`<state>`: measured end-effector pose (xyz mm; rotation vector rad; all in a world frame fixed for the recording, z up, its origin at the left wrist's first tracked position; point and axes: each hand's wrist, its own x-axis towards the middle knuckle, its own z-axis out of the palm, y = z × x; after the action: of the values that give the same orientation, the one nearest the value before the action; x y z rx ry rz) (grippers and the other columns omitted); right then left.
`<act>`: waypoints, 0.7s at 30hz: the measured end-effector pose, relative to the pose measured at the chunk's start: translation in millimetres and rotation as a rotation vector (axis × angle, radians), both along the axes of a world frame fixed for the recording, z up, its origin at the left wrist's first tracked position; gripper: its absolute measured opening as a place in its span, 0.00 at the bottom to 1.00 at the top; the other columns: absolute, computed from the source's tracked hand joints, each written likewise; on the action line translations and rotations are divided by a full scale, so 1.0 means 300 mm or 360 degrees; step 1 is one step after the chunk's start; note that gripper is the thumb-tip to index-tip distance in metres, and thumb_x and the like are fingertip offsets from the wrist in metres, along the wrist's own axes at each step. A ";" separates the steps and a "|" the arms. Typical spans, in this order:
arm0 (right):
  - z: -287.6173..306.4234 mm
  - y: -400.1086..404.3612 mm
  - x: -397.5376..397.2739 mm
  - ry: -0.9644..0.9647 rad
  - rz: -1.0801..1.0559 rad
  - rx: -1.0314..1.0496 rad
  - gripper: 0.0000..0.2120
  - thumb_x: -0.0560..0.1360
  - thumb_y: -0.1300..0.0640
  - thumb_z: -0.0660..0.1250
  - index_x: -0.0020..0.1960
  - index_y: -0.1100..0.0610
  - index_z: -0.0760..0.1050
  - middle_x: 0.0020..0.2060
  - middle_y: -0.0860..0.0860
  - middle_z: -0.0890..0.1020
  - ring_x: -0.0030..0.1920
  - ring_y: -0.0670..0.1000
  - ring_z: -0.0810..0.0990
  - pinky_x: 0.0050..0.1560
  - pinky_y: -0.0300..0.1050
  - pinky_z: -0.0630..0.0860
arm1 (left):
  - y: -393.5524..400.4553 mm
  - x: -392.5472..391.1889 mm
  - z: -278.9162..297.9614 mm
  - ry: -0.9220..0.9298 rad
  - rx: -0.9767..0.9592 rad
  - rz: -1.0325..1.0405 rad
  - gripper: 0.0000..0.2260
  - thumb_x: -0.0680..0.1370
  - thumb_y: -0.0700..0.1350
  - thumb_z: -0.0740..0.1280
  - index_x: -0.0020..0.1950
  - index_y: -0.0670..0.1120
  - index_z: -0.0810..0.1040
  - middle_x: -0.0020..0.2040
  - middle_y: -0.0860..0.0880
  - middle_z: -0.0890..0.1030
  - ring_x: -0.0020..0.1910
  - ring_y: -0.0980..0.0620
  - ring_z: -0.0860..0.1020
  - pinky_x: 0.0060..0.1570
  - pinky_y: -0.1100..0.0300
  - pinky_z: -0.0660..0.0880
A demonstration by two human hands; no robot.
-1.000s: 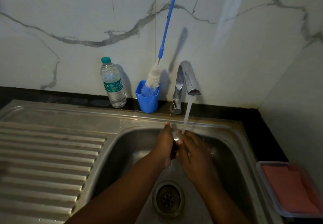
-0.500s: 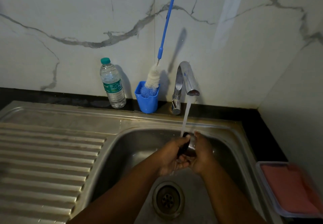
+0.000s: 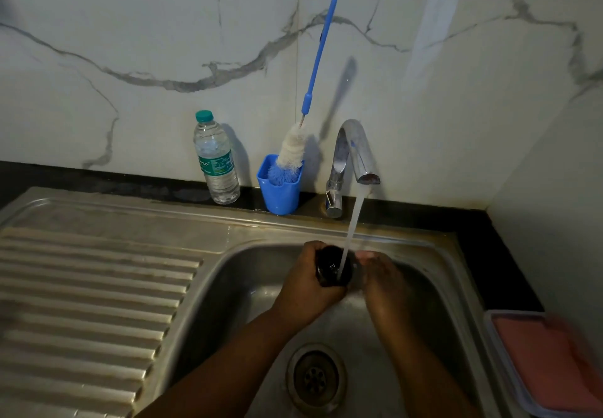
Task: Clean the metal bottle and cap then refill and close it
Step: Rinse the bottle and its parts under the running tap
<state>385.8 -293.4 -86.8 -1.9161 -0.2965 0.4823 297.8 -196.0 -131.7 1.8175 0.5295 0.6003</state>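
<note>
My left hand (image 3: 306, 287) grips a small dark cup-shaped piece, apparently the cap (image 3: 332, 266), over the steel sink basin (image 3: 248, 287). Its open side faces up, and the tap's water stream (image 3: 354, 222) runs straight into it. Just right of the cap is my right hand (image 3: 383, 284), its fingers relaxed and its fingertips close to the cap's side. Whether they touch it is unclear. The metal bottle's body is not visible; it may be hidden under my hands.
A chrome tap (image 3: 354, 153) stands behind the basin. Beside it is a blue cup (image 3: 280, 195) holding a blue-handled bottle brush (image 3: 293, 150), and a plastic water bottle (image 3: 217, 163). The ribbed drainboard (image 3: 88, 303) lies left, the drain (image 3: 315, 377) below my hands, and a pink-lidded box (image 3: 548, 362) right.
Both hands were wrapped around the piece and rubbing it under the water. Now my left hand alone holds it mouth-up in the stream, and my right hand has drawn off to the right.
</note>
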 end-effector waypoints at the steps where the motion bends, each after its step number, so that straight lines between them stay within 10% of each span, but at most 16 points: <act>1: 0.004 -0.024 -0.016 -0.0300 0.0214 -0.0067 0.10 0.81 0.57 0.55 0.48 0.50 0.75 0.45 0.49 0.79 0.45 0.45 0.75 0.52 0.40 0.72 | 0.013 -0.001 -0.004 0.0019 0.0069 -0.0010 0.25 0.66 0.45 0.77 0.56 0.56 0.70 0.51 0.53 0.78 0.50 0.59 0.79 0.50 0.62 0.78; 5: -0.027 -0.031 -0.061 -0.0703 0.0808 -0.0722 0.18 0.81 0.42 0.48 0.61 0.45 0.73 0.57 0.44 0.76 0.63 0.48 0.71 0.66 0.49 0.64 | -0.012 0.012 -0.004 -0.0098 0.0223 -0.0184 0.18 0.74 0.52 0.69 0.60 0.43 0.75 0.52 0.49 0.80 0.52 0.56 0.80 0.54 0.57 0.77; 10: -0.064 -0.024 -0.040 -0.0140 0.1063 -0.0186 0.18 0.75 0.41 0.58 0.62 0.42 0.72 0.61 0.44 0.74 0.63 0.45 0.72 0.67 0.44 0.66 | -0.002 0.011 0.022 -0.0117 0.0228 -0.0199 0.17 0.76 0.49 0.68 0.61 0.42 0.76 0.54 0.47 0.81 0.56 0.52 0.79 0.59 0.56 0.76; 14: -0.006 -0.114 0.031 -0.1068 0.1385 -0.0501 0.20 0.76 0.35 0.57 0.65 0.40 0.71 0.61 0.36 0.75 0.60 0.33 0.65 0.68 0.35 0.53 | 0.051 -0.002 0.013 0.0060 0.0097 -0.0318 0.22 0.71 0.46 0.74 0.63 0.47 0.77 0.58 0.50 0.81 0.59 0.52 0.79 0.62 0.50 0.76; 17: 0.056 -0.099 0.076 -0.1385 0.1483 -0.0934 0.27 0.72 0.29 0.47 0.66 0.35 0.68 0.67 0.34 0.68 0.68 0.39 0.60 0.70 0.48 0.39 | 0.038 0.015 0.004 0.0020 -0.0034 -0.0340 0.25 0.68 0.48 0.74 0.64 0.44 0.75 0.58 0.47 0.81 0.59 0.51 0.79 0.62 0.51 0.75; 21: 0.082 0.009 0.023 -0.0780 0.1009 -0.0854 0.41 0.64 0.23 0.40 0.58 0.45 0.76 0.59 0.48 0.78 0.60 0.51 0.74 0.67 0.55 0.62 | -0.020 0.060 0.004 0.0071 0.0065 -0.0383 0.18 0.75 0.43 0.71 0.60 0.36 0.74 0.56 0.47 0.78 0.56 0.55 0.78 0.55 0.65 0.75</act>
<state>392.7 -290.6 -62.2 -2.4414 -1.2197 0.5283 315.9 -201.9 -130.4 1.9026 0.3231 0.4093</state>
